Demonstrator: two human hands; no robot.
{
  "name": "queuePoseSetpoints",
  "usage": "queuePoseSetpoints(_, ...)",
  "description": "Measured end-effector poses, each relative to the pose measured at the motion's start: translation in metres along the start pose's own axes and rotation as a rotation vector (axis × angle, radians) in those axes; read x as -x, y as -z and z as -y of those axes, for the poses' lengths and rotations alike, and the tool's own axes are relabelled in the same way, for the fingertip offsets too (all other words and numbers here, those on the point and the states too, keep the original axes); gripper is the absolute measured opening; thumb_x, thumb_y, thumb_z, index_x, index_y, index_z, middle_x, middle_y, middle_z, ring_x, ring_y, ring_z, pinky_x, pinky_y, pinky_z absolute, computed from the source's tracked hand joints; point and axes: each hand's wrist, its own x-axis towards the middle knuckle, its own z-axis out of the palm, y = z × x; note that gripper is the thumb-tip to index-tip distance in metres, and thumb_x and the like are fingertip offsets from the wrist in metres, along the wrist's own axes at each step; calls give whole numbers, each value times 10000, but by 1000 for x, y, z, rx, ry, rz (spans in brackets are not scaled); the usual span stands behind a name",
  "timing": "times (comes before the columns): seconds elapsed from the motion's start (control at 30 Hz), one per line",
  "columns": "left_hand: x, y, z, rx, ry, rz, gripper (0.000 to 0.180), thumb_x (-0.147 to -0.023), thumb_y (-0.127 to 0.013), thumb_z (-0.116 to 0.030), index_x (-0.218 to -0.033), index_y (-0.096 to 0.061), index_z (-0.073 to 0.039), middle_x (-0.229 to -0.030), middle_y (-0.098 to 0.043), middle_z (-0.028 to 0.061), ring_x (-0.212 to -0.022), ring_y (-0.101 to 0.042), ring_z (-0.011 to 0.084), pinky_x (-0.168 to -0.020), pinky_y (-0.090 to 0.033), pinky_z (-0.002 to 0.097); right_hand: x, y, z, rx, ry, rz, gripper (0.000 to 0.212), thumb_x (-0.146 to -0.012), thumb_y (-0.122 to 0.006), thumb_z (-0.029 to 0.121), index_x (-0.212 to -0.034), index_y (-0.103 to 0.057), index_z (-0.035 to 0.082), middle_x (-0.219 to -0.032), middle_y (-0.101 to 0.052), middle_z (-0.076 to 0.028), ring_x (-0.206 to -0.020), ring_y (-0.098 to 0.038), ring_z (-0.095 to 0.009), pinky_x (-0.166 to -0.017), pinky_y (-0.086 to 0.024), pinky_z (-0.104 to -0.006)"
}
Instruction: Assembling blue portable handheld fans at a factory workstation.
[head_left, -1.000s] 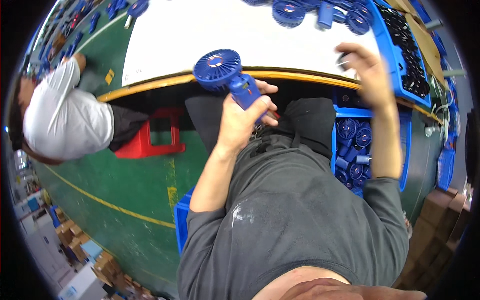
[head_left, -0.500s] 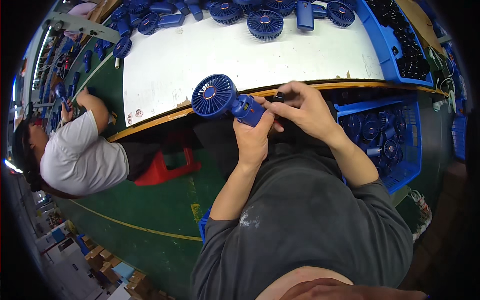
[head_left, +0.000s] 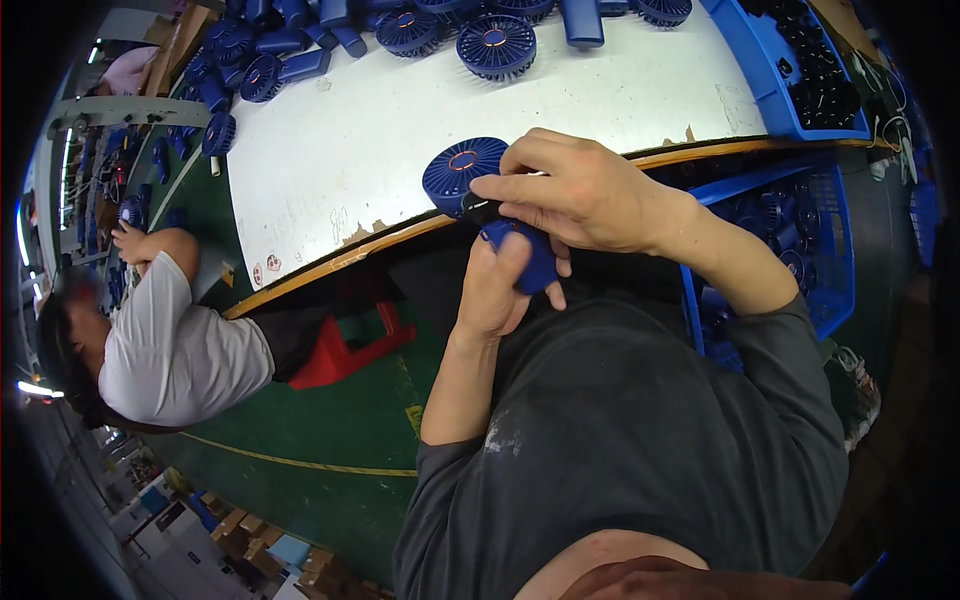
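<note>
"So, contents?"
"One blue fan (head_left: 455, 180) by table edge (head_left: 340, 257); left hand (head_left: 492, 285) gripping handle (head_left: 540, 266), right hand (head_left: 585, 192) pinching black piece (head_left: 484, 209) (mostly hidden) near it."
"Risk?"
"Dropped piece, probably, should the pinch slip."

A co-worker in a white short-sleeved shirt (head_left: 185, 350) sits on a red stool (head_left: 345, 352) on a green workshop floor (head_left: 320, 420).
A yellow line (head_left: 300, 464) curves across the floor behind the stool, with brown cardboard boxes (head_left: 232, 535) and a light-blue item (head_left: 290, 552) near the lower left. A grey metal frame (head_left: 130, 111) stands at upper left; pale cables (head_left: 893, 118) hang at far right, beyond the white-topped table (head_left: 330, 180).
</note>
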Motion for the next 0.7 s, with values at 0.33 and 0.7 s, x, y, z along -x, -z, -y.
queuePoseSetpoints(0.33, -22, -22, 6, 114, -28, -341, 460, -1016, -353, -380, -1320, -491, -63, -1287, -557, 108, -1221, -526, 229, -1055, -405, 382, 23, -15, 29, 174, -257, -15, 617, -750, -734, 258, -1291, -531, 42, -1132, -556, -152, -1097, -515, -345, -941, -432, -461)
queuePoseSetpoints(0.7, -129, 115, -192, -1637, -609, -799, 786, -928, -615, -416, -1384, -349, 166, -1388, -422, 372, -1338, -392, 458, -1137, -298, 449, 193, 30, 1, -330, -897, -810, 436, -871, -615, 35, -1289, -517, -39, -1094, -593, -72, -1014, -563, -148, -944, -436, -297)
